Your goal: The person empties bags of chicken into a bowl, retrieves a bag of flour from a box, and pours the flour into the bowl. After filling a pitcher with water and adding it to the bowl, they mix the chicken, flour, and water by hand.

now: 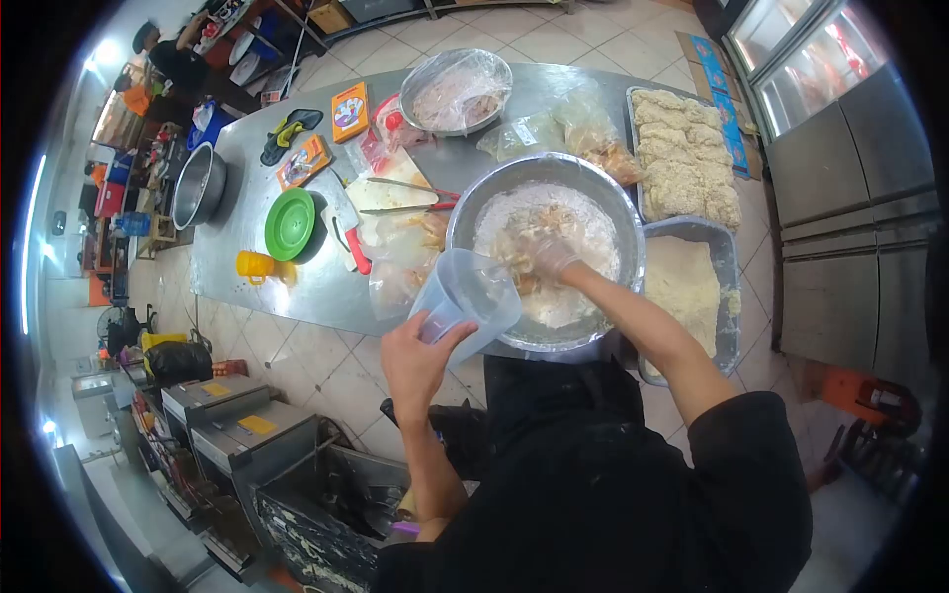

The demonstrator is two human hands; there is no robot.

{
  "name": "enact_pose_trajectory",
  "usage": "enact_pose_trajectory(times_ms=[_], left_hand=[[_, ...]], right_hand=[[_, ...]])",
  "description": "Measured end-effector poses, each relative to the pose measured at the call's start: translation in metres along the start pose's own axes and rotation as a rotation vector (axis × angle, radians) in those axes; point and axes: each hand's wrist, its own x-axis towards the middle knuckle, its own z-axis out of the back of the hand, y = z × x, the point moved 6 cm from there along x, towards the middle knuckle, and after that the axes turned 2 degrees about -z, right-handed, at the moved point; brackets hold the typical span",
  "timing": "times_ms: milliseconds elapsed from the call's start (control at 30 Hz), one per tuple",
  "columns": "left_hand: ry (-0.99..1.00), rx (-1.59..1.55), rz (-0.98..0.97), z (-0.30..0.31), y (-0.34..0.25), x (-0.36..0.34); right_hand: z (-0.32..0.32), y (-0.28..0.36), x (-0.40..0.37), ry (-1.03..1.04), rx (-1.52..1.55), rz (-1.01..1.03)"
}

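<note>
My left hand (413,364) is closed on a translucent plastic pitcher (465,301), which tilts with its mouth toward the big metal bowl (636,259). Inside the bowl is white flour (591,212) with yellowish wet pieces (534,232), perhaps battered meat. My right hand (550,259), in a clear glove, reaches down among these pieces. Its fingers are blurred and partly covered by the mix, so their grip does not show. Left of the bowl lie red-handled tongs (440,201) and a plastic bag (400,259) with food pieces.
A tray of breaded pieces (682,148) and a tub of pale crumbs (682,287) stand right of the bowl. A plastic-covered bowl (457,94), green plate (290,223), yellow cup (255,265) and red-handled knife (356,249) sit on the metal table (341,296). Another person (176,57) is far left.
</note>
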Motion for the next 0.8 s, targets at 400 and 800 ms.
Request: enact_pose_trajectory(times_ms=[400, 800], left_hand=[[-0.612, -1.084, 0.249, 0.003, 0.156, -0.067], [-1.174, -1.229, 0.310, 0.001, 0.271, -0.005]], right_hand=[[0.076, -0.033, 0.026, 0.041, -0.207, -0.085], [-0.012, 0.059, 0.038, -0.181, -0.266, -0.013]])
